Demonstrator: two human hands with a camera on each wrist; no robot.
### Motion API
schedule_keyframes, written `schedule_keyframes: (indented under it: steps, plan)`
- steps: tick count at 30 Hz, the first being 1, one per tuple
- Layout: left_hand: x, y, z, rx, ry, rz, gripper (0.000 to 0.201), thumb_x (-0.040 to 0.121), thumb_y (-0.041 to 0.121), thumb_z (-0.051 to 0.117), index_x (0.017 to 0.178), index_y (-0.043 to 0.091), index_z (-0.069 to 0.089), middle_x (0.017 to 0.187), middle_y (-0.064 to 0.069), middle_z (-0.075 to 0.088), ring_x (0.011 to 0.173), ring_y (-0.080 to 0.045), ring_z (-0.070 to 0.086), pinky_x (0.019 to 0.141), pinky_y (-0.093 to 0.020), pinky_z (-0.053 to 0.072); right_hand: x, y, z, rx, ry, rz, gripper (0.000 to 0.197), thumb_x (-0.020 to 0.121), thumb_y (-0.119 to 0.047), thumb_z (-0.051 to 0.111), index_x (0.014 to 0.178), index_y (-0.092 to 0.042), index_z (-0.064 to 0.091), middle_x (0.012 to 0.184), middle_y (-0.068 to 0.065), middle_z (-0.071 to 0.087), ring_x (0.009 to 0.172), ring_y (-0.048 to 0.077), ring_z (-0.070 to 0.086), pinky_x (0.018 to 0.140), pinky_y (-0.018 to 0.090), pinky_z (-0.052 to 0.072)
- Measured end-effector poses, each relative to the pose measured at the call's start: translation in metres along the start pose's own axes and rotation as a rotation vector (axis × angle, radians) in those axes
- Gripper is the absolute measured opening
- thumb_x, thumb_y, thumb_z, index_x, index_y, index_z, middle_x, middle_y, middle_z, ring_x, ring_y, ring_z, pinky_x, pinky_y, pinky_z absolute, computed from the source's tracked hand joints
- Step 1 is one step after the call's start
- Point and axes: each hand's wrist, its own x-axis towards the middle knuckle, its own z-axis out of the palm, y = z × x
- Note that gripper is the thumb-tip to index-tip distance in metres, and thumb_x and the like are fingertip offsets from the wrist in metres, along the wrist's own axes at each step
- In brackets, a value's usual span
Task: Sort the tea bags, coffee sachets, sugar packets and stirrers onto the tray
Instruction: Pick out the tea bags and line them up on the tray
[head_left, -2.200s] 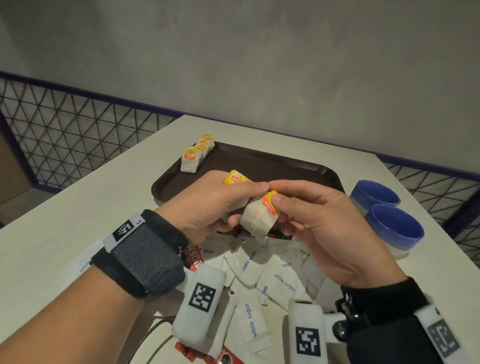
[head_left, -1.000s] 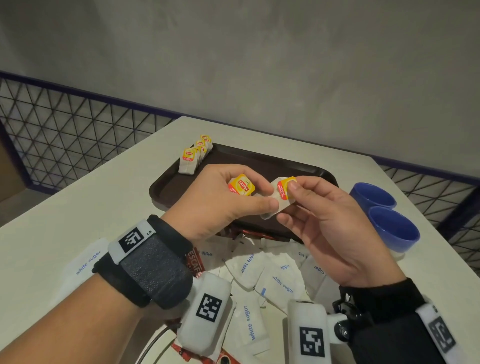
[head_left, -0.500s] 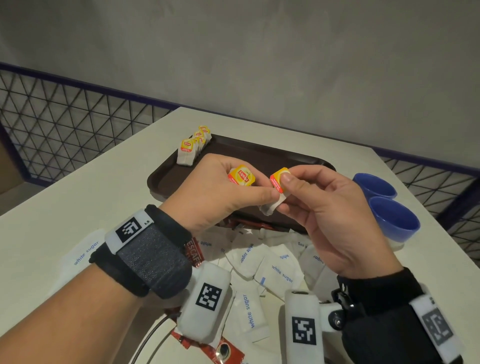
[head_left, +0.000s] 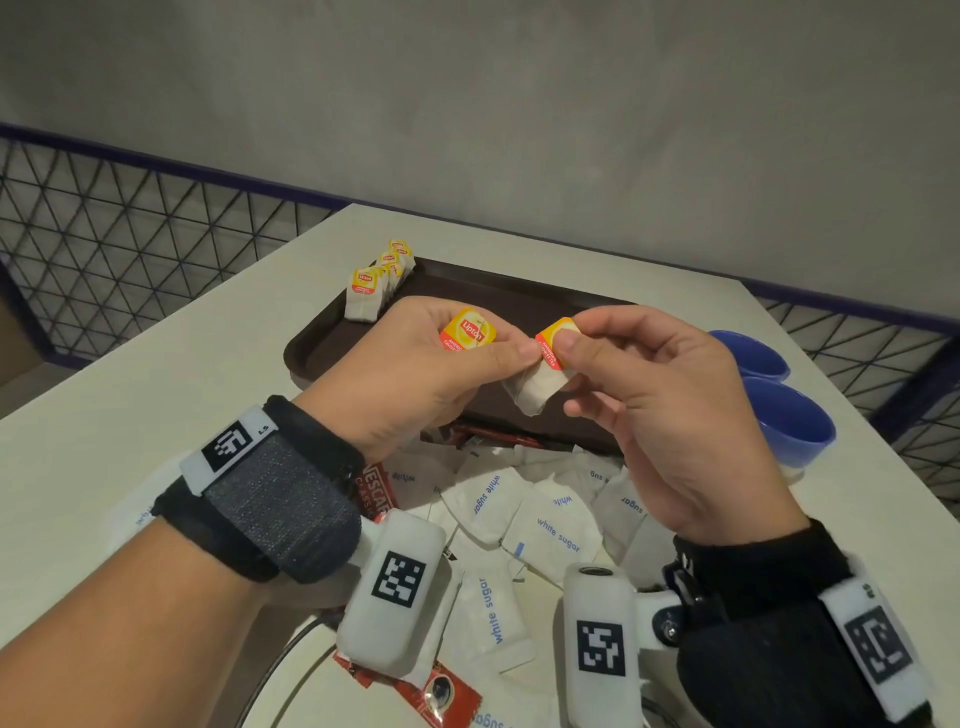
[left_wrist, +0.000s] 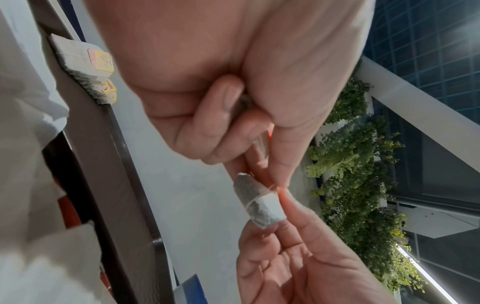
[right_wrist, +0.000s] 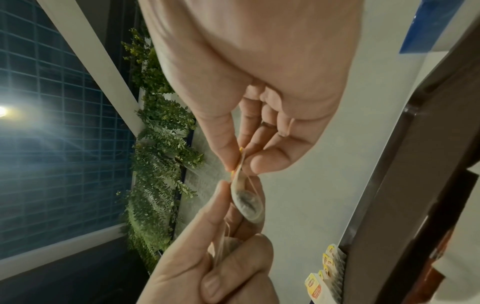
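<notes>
Both hands hover over the near edge of the dark brown tray (head_left: 524, 301). My left hand (head_left: 491, 340) grips a tea bag, whose yellow Lipton tag (head_left: 468, 330) sticks up between thumb and fingers. My right hand (head_left: 571, 332) pinches the tag of a second tea bag (head_left: 537, 387), which hangs below, touching the left thumb tip. The left wrist view shows that hanging tea bag (left_wrist: 259, 203) wrapped in string. A row of several tea bags (head_left: 375, 280) stands at the tray's far left corner. White sugar packets (head_left: 524, 512) and red coffee sachets (head_left: 375, 491) lie heaped under my wrists.
Two blue cups (head_left: 779, 410) stand to the right of the tray near the table's right edge. One sugar packet (head_left: 137, 514) lies apart at the left. A wire mesh fence (head_left: 104, 249) runs behind the table on the left, with a grey wall behind.
The two tea bags, held pressed together 2.2 s ago, are now drawn apart with their tags separated. Both hands stay over the tray's near edge.
</notes>
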Motion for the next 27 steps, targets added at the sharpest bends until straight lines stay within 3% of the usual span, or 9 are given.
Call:
schedule_keyframes:
  steps: [8,11,16,21,24,27]
  plan:
    - [-0.0045,0.0045,0.0013,0.041,-0.086,0.001,0.017,0.083,0.03,0.068,0.086,0.014,0.073,0.049,0.009,0.06,0.042,-0.007,0.032,0.04,-0.021,0.024,-0.0012,-0.0019,-0.0009,-0.025,0.0,0.014,0.015,0.082,-0.009,0.079,0.096,-0.007,0.075,0.087,0.022,0.073,0.065,0.021,0.066,0.053,0.025,0.056]
    - [-0.0036,0.005,0.0009,0.042,-0.086,0.001,0.014,0.087,0.023,0.068,0.088,0.01,0.072,0.049,0.009,0.061,0.04,-0.004,0.035,0.039,-0.017,0.025,-0.0016,-0.0015,-0.0009,-0.04,0.004,-0.003,0.012,0.082,-0.01,0.08,0.094,-0.009,0.076,0.081,0.014,0.074,0.064,0.02,0.066,0.053,0.025,0.055]
    - [-0.0031,0.0037,0.0033,0.064,-0.073,0.001,0.003,0.086,0.005,0.075,0.086,0.002,0.074,0.054,0.009,0.062,0.039,0.0,0.047,0.04,-0.008,0.033,-0.0027,0.0013,-0.0007,-0.154,0.029,-0.107,0.01,0.083,-0.013,0.081,0.092,-0.013,0.077,0.078,0.013,0.075,0.059,0.022,0.065,0.054,0.028,0.058]
    - [-0.003,0.0054,0.002,0.066,-0.029,-0.006,0.004,0.082,0.015,0.079,0.082,0.011,0.078,0.064,-0.007,0.069,0.046,-0.006,0.048,0.041,-0.014,0.035,-0.0023,0.001,-0.0012,-0.13,0.018,-0.115,0.01,0.082,-0.012,0.081,0.091,-0.013,0.078,0.081,0.012,0.076,0.065,0.022,0.069,0.055,0.027,0.058]
    - [-0.0029,0.0077,0.0031,0.018,0.008,-0.001,0.002,0.087,0.0,0.072,0.088,0.001,0.072,0.054,0.011,0.065,0.041,0.001,0.054,0.042,-0.006,0.038,-0.0012,-0.001,-0.0028,-0.033,0.012,-0.073,0.016,0.08,-0.011,0.081,0.095,-0.009,0.078,0.089,0.018,0.076,0.065,0.016,0.068,0.055,0.024,0.056]
    - [-0.0037,0.009,0.005,-0.005,-0.002,0.004,0.006,0.084,0.001,0.074,0.089,0.001,0.071,0.056,0.011,0.066,0.04,0.001,0.054,0.041,-0.006,0.037,-0.0007,-0.0016,-0.004,0.009,-0.013,-0.053,0.02,0.08,-0.011,0.079,0.099,-0.007,0.077,0.092,0.021,0.074,0.063,0.014,0.068,0.057,0.025,0.057]
